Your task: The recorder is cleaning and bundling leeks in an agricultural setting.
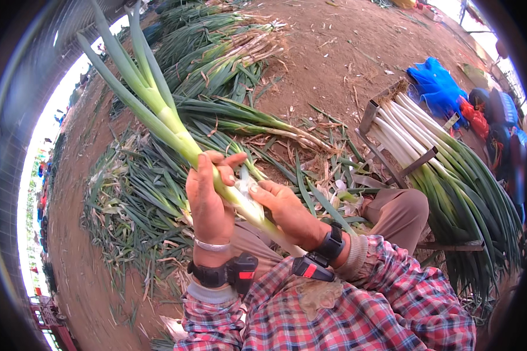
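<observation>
Head view, from left to right: a mesh wall [14,169] curves along the far edge, with bare brown soil [73,228] beside it. Next comes a scattered heap of leaves [137,187], green with pale shreds among them. The long green onion [180,140] slants across above this heap, its forked green leaves at the upper left and its white end at the lower right, in front of the person's lap. The left hand [208,202] holds it near the middle, fingers curled around the stalk; a silvery band and a black strap [211,274] circle that wrist. Behind, a pile of untrimmed onions [216,52] lies on the soil, and a few loose stalks [263,126] lie nearer. Lower down, the fingers of the right hand [287,213] are narrow, pinching a pale strip [244,177] against the stalk; some fingertips are hidden. Past the bent knee [401,216], a metal rack [368,117] bears a bundle of white-shafted onions [436,152], roots at the top and leaves drooping to the lower right. Beyond it lie blue plastic [436,85] and red plastic [474,119].
</observation>
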